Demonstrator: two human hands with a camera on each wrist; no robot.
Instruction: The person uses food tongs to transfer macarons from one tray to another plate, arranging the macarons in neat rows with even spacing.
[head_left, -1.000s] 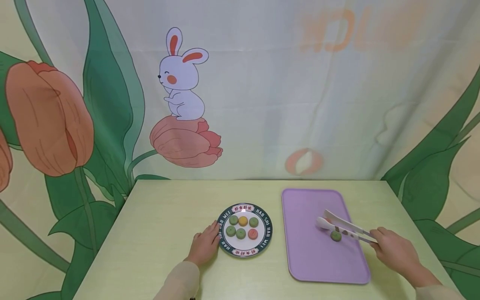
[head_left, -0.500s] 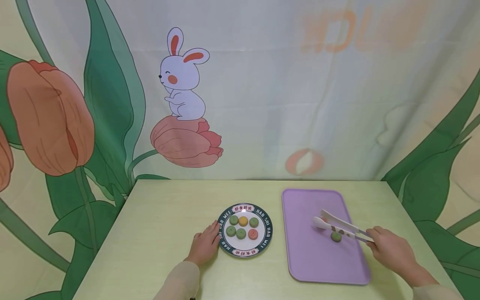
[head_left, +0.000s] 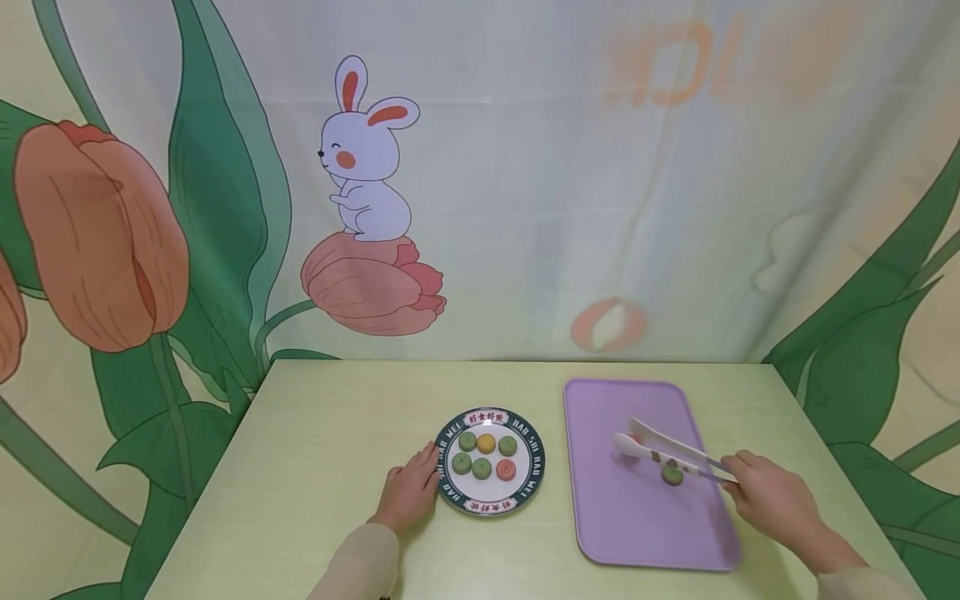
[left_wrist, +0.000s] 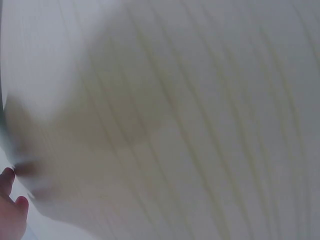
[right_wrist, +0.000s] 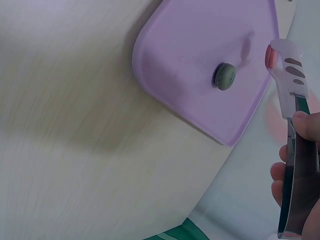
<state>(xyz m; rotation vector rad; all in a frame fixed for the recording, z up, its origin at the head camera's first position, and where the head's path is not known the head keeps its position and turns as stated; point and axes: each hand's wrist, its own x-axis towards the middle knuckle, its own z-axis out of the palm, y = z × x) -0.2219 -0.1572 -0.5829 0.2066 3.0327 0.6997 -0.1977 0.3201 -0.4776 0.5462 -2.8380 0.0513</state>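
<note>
In the head view my right hand (head_left: 772,498) grips the handle end of white-tipped tongs (head_left: 678,466) over the purple tray (head_left: 626,525). Between the tong tips sits a small round pink pastry (right_wrist: 270,56), plainest in the right wrist view. A single green pastry (head_left: 672,476) lies on the tray below the tongs. My left hand (head_left: 408,490) rests on the table, its fingertips touching the left rim of a round plate (head_left: 537,460). Several small pastries are on that plate: green ones (head_left: 482,468), a yellow one (head_left: 486,443) and a pink one (head_left: 506,470).
Plate and tray stand apart on a pale wood-grain table (head_left: 315,442), with a strip of tabletop between them. Behind the table's back edge hangs a curtain (head_left: 510,208) printed with tulips and a rabbit.
My right hand and the tongs have shifted left over the tray, carrying the pink pastry. The left hand, the plate and the green pastry on the tray stay put.
</note>
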